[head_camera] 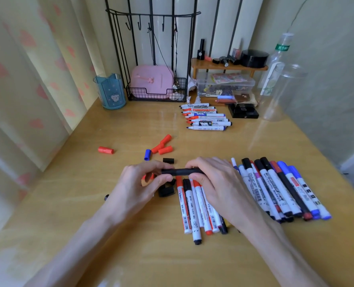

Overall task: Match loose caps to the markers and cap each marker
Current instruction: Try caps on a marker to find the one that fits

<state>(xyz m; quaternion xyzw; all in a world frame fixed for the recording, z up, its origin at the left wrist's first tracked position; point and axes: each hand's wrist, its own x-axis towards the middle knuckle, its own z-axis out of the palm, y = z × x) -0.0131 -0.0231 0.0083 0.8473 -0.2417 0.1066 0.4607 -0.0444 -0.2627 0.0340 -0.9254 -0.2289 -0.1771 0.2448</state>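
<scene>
A black marker (182, 171) lies level between both hands, just above the desk. My left hand (143, 181) pinches its left end, and my right hand (215, 181) grips its right end. Whether the left end is the cap I cannot tell. Beneath the hands lies a bunch of capped markers (194, 206). A bigger pile of capped markers (279, 189) sits to the right. Several uncapped markers (207, 118) lie in a row farther back. Loose red caps (162, 145), one red cap (105, 150) apart at the left, a blue cap (147, 154) and black caps (168, 160) lie behind the hands.
A blue cup (110, 92) stands at the back left. A wire rack (157, 94) with a pink case is behind it. A small wooden shelf (227, 66), clear boxes (223, 84), a black box (245, 111), a clear jar (283, 94) and a bottle (279, 52) crowd the back right.
</scene>
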